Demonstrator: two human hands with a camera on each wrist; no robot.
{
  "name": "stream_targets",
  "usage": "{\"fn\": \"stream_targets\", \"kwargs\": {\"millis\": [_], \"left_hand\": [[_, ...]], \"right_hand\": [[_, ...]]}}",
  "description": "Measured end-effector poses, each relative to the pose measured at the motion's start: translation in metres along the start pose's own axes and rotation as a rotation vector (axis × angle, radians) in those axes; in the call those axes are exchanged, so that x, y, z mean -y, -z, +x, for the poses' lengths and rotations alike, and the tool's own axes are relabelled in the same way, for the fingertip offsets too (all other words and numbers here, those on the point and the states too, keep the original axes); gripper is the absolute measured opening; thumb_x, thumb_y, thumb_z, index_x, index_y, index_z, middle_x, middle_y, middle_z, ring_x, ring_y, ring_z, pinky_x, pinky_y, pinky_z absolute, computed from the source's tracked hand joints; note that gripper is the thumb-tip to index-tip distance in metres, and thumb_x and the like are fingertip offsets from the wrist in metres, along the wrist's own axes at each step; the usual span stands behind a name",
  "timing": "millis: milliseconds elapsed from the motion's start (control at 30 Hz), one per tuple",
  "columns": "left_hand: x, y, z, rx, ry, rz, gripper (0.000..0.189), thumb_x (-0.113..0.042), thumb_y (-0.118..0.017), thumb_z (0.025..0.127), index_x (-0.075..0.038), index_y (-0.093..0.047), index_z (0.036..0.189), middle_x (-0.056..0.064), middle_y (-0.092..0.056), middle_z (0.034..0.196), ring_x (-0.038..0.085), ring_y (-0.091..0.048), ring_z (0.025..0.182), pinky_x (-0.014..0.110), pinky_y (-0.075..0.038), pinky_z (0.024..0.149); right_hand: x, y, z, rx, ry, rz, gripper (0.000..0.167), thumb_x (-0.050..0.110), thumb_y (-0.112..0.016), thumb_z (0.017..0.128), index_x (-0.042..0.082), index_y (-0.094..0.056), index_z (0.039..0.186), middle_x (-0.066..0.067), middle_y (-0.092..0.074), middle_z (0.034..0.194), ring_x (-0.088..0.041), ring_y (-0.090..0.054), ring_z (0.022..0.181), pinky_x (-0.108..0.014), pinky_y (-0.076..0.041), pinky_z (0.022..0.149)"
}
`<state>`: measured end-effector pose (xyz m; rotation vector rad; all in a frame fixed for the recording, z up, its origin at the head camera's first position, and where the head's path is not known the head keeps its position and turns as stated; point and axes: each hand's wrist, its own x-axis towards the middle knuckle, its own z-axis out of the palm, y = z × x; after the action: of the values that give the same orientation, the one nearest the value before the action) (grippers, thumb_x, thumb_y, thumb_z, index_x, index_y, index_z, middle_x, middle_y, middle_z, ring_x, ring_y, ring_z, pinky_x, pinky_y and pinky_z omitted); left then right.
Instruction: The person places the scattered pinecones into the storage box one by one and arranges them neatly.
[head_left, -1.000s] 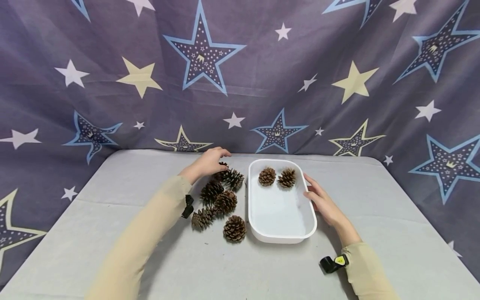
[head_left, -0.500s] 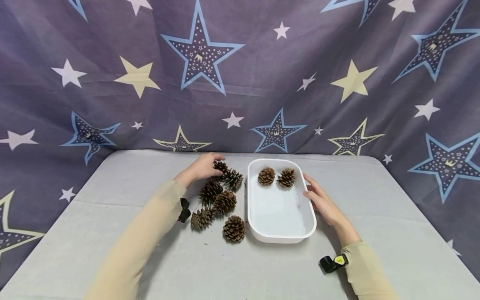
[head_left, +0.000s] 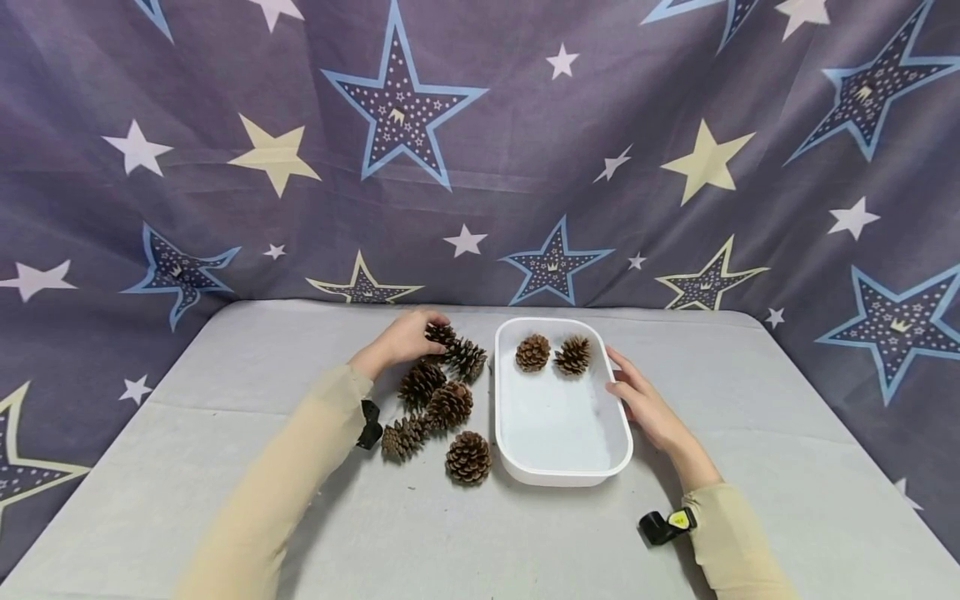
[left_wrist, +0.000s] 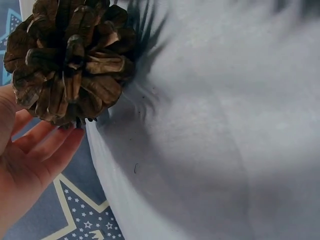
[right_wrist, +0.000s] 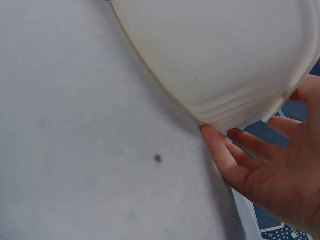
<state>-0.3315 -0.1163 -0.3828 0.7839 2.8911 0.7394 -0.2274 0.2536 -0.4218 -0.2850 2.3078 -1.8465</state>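
Observation:
In the head view, my left hand [head_left: 405, 336] grips a dark brown pine cone [head_left: 440, 334] at the back of a loose cluster, thumb and fingers on either side of it. Several more pine cones [head_left: 468, 457] lie in front of it on the cloth. A big pine cone [left_wrist: 72, 65] fills the corner of the left wrist view, partly covering that hand's fingers. My right hand [head_left: 647, 406] holds the right side of a white plastic tub [head_left: 564, 477]. Its thumb is at the rim; its other fingers [right_wrist: 220, 150] touch the outer wall. Two pine cones [head_left: 533, 353] sit inside, at the far end.
Pale grey cloth [head_left: 720, 400] covers the table, which ends at a purple-grey star-patterned curtain [head_left: 465, 192]. The pine cone cluster lies close to the tub's left side. Black wrist cameras [head_left: 667, 527] are worn on both arms.
My left hand has lowered slightly and shifted left, and its fingers have come round the rearmost pine cone. The right hand and the tub stay where they were.

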Motion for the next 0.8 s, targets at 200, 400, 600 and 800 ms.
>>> {"fn": "stream_targets", "kwargs": {"millis": [200,400,600,800], "left_hand": [[0.003,-0.003,0.001,-0.026,0.003,-0.002,0.047,-0.014,-0.071,0.076,-0.001,-0.057,0.119,0.016,-0.057,0.120,0.032,-0.049,0.115,0.044,-0.035,0.102],[0.003,-0.001,-0.002,-0.043,0.026,-0.003,0.046,-0.015,-0.070,0.076,-0.003,-0.057,0.119,0.014,-0.057,0.120,0.031,-0.049,0.114,0.044,-0.037,0.101],[-0.001,0.007,-0.004,-0.046,0.051,-0.015,0.044,-0.015,-0.070,0.077,-0.005,-0.057,0.118,0.015,-0.055,0.121,0.032,-0.049,0.114,0.045,-0.038,0.099],[-0.003,0.015,-0.003,-0.053,0.057,0.006,0.043,-0.013,-0.070,0.077,-0.005,-0.058,0.117,0.014,-0.054,0.118,0.032,-0.049,0.113,0.045,-0.040,0.096]], "right_hand": [[0.000,-0.001,0.000,0.002,-0.005,0.004,0.060,0.011,-0.038,0.094,0.013,-0.011,0.147,-0.031,-0.034,0.129,-0.024,-0.056,0.094,-0.035,-0.054,0.072],[0.000,-0.001,0.000,0.006,-0.009,0.002,0.060,0.012,-0.038,0.094,0.013,-0.010,0.147,-0.031,-0.034,0.130,-0.024,-0.056,0.095,-0.035,-0.054,0.073],[0.001,-0.001,0.000,0.009,-0.016,-0.005,0.060,0.013,-0.038,0.094,0.014,-0.010,0.147,-0.030,-0.033,0.130,-0.026,-0.055,0.096,-0.034,-0.053,0.072],[0.002,-0.002,0.000,0.006,-0.014,-0.003,0.060,0.012,-0.038,0.094,0.015,-0.010,0.147,-0.030,-0.033,0.130,-0.025,-0.055,0.095,-0.034,-0.053,0.072]]}}
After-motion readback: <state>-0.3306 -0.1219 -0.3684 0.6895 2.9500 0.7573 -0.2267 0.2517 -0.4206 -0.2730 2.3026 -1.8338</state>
